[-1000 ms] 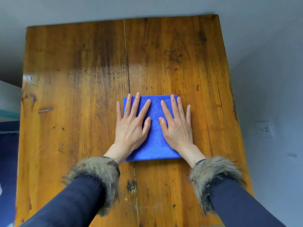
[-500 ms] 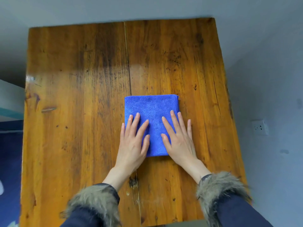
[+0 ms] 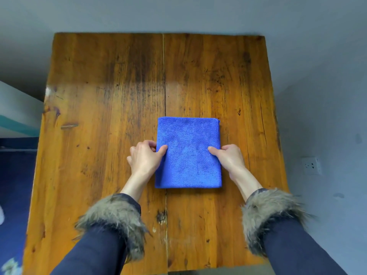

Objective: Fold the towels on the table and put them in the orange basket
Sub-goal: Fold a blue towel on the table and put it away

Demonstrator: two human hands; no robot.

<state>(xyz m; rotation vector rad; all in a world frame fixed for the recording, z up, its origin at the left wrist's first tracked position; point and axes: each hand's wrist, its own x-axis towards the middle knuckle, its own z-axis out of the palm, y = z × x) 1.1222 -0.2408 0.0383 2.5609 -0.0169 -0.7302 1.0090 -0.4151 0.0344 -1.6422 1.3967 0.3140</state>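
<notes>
The left hand (image 3: 145, 158) is gripping the left edge of the folded blue towel (image 3: 188, 153) — its thumb is lying on top of the cloth while the curled fingers are tucking in at the side, against the edge. The right hand (image 3: 228, 156) is mirroring it on the opposite edge, thumb pressing on the upper face of the towel and the other fingers bending round beside it; how far they are reaching under the cloth cannot be told from this view. Both hands are sitting at about the middle of the towel's length, one on each long side.

The towel is lying flat as a neat rectangle near the middle of the wooden table (image 3: 99, 116), its long sides running away from the person, straddling the seam between the two planks. Its far right corner is showing layered edges, so it is folded more than once.

Both forearms are reaching in from the near edge of the table, each wearing a dark blue sleeve (image 3: 95, 253) ending in a shaggy grey-brown fur cuff (image 3: 115, 217). The tabletop is glossy, stained and scratched, catching a pale reflection along its left side.

Beyond the table a grey wall is showing, and on the right — low on the wall — a white power socket (image 3: 311, 165). At the left, dark blue floor is visible.
</notes>
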